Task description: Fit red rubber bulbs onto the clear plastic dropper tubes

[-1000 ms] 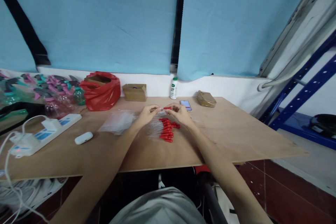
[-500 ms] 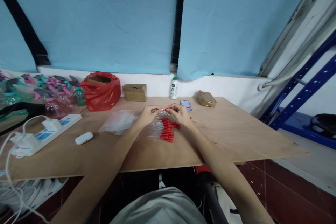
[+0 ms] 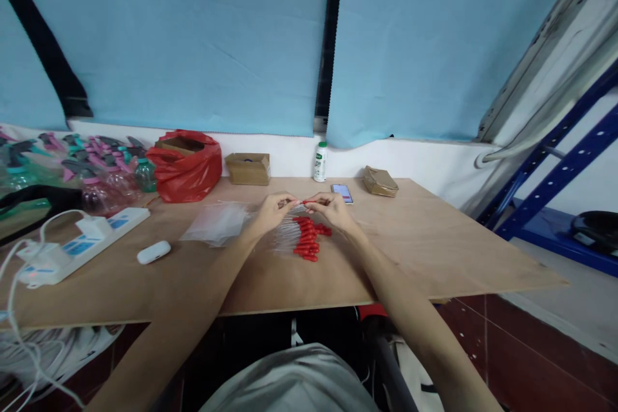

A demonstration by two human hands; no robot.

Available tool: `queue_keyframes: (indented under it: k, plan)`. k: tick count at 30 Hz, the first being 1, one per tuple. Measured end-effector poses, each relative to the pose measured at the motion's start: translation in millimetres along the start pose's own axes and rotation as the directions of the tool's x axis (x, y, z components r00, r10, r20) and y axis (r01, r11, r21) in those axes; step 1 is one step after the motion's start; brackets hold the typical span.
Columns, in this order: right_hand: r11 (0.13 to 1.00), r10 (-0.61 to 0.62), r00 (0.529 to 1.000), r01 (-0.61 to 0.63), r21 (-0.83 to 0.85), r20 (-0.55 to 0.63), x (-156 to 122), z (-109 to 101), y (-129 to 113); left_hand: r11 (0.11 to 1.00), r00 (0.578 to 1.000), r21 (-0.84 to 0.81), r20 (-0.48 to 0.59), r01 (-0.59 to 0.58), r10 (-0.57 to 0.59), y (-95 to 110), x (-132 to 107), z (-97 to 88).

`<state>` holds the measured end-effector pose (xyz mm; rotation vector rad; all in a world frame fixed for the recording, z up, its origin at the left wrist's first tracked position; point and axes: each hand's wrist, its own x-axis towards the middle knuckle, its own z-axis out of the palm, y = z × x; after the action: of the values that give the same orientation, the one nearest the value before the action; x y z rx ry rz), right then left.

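Observation:
Above the middle of the table, my right hand [image 3: 333, 209] is closed in a pinch on the red handle of a small tool with a thin metal shaft [image 3: 306, 202]. My left hand [image 3: 274, 211] pinches at the shaft end of the same tool. Whether a clear sleeve is also between those fingers, I cannot tell. Just below both hands lies a pile of red-handled tools [image 3: 306, 239], handles to the right and thin pale shafts to the left. Their exact kind is too small to make out. Left of the pile, clear plastic bags [image 3: 217, 224] lie flat in a loose stack.
At the left are a white power strip [image 3: 91, 250], a white earbud case [image 3: 154, 252], spray bottles [image 3: 113, 180] and a red plastic bag [image 3: 187, 170]. Along the back stand a cardboard box [image 3: 248, 170], a white bottle [image 3: 320, 163], a phone [image 3: 342, 193] and a brown package [image 3: 380, 181].
My right hand has shifted very slightly and its fingers now cover more of the red handle. The left hand and the pile look the same.

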<state>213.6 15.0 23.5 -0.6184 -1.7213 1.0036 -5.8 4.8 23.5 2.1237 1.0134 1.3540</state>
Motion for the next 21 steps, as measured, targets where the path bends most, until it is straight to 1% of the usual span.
queue_keyframes:
  k: [6,10,12,14,16,18,19,20,21]
  plan:
    - [1.0,-0.001,1.0,0.001,0.029,0.001,1.8,0.4,4.1,1.0,1.0,-0.003,0.016,-0.016,0.016,-0.7,1.5,1.8]
    - [0.999,0.017,1.0,-0.017,0.038,0.0,2.0,2.2,5.3,1.0,1.0,-0.013,0.019,0.0,0.001,0.2,1.3,2.4]
    - [1.0,0.003,1.0,-0.002,0.017,-0.01,2.7,3.9,4.9,1.0,1.0,-0.01,-0.007,0.023,-0.023,1.0,1.2,2.9]
    - [1.0,-0.029,0.999,0.029,-0.004,-0.043,4.0,5.5,4.0,0.998,0.996,-0.045,-0.074,0.053,-0.056,2.5,1.7,2.8]
    - [0.998,-0.055,0.995,0.053,-0.016,-0.087,5.5,6.4,2.9,0.985,0.985,-0.151,-0.135,0.085,-0.106,4.6,2.9,1.7]
    - [0.998,-0.063,0.988,0.061,-0.014,-0.138,6.6,6.4,2.3,0.938,0.969,-0.325,-0.171,0.118,-0.181,7.1,4.7,0.0]
    - [0.998,-0.062,0.985,0.061,-0.01,-0.163,6.9,6.3,2.1,0.892,0.958,-0.433,-0.178,0.13,-0.226,8.3,5.7,-0.7]
    - [0.998,-0.06,0.981,0.06,-0.004,-0.184,7.0,6.2,2.1,0.825,0.945,-0.546,-0.172,0.142,-0.277,9.7,6.8,-1.0]
    - [0.998,-0.059,0.978,0.06,0.0,-0.2,6.8,6.4,2.2,0.739,0.932,-0.655,-0.153,0.154,-0.329,11.1,7.8,-0.7]
